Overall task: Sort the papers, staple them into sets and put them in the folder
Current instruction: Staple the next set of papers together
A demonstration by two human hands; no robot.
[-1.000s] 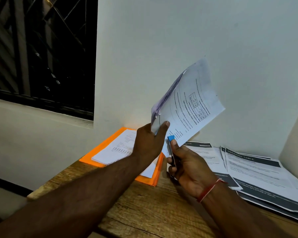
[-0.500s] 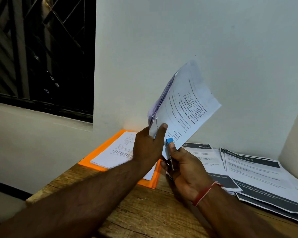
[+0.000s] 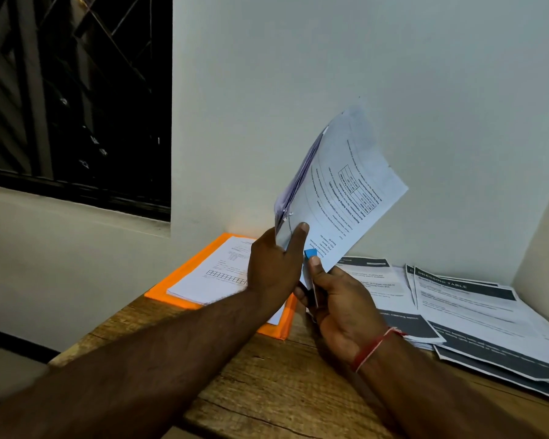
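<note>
The set of white printed sheets (image 3: 346, 191) is up in the air, tilted, before the pale wall. The left hand (image 3: 273, 267) pinches its lower edge, thumb on the front page. The right hand (image 3: 339, 308) is curled round a small blue-tipped stapler (image 3: 309, 254) at the set's bottom corner. Below, an orange card folder (image 3: 184, 274) lies on the wooden table (image 3: 267, 384); dark-banded leaflets (image 3: 476, 312) are spread to its right.

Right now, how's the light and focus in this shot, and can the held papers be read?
In the head view the light is dim and even, no glare, the window black; the held papers blur at the upper edge, small print too soft to read; the loose sheets show a legible DRESSING TABLE heading.
</note>
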